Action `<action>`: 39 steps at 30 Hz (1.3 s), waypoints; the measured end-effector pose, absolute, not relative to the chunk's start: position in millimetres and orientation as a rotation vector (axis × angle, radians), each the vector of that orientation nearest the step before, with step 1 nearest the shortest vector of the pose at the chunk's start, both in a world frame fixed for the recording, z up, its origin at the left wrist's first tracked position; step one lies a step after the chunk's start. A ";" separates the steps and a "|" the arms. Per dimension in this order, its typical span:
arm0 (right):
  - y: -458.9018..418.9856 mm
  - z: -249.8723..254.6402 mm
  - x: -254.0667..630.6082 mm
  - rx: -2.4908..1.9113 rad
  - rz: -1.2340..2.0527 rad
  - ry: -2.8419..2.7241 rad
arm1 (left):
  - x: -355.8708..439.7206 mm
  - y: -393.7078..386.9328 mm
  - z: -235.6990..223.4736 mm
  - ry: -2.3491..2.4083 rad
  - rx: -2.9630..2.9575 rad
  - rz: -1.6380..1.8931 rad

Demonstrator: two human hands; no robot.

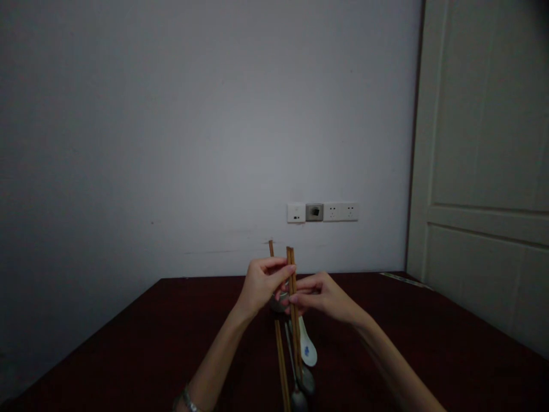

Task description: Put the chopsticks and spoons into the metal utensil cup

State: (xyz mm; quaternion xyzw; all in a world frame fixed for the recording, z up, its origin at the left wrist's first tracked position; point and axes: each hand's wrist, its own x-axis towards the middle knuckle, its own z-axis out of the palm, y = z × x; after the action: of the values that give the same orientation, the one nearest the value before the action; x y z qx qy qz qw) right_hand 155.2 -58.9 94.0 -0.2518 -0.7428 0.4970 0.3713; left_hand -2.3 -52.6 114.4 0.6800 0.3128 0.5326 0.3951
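A pale wall (206, 137) is rising behind a dark red table (193, 337), with a row of sockets (340, 212) sitting low on it and a panelled door (484, 171) standing at the right. Above the table, a pair of wooden chopsticks (293, 312) is standing nearly upright between the two hands. The left hand (260, 282) is pinching the pair near its top end between thumb and fingers; the right hand (325, 298) is gripping it just below, from the other side. The pair's lower ends are showing in front of two metal spoons (299, 400). A second pair of chopsticks (281, 366) is lying to the left of these, and a white spoon (307, 348) to the right. Behind the hands, what is probably a bowl (277, 305) is partly hiding, and a lone stick end (271, 248) is poking up.
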 end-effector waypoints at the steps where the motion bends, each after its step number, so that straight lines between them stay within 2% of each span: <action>1: -58.6 93.9 155.3 -0.646 1.266 -1.909 | -2.3 -53.5 115.1 0.792 1.732 1.345; 39: -57.1 84.5 143.4 -0.688 1.096 -1.660 | -2.9 -51.6 114.5 0.829 1.678 1.418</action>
State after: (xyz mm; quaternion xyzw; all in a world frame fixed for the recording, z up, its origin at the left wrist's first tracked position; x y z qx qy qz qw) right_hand 143.4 -57.1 84.5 -0.2841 -0.6849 0.4524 0.4956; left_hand -2.9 -51.6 114.5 0.6589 0.3258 0.5571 0.3864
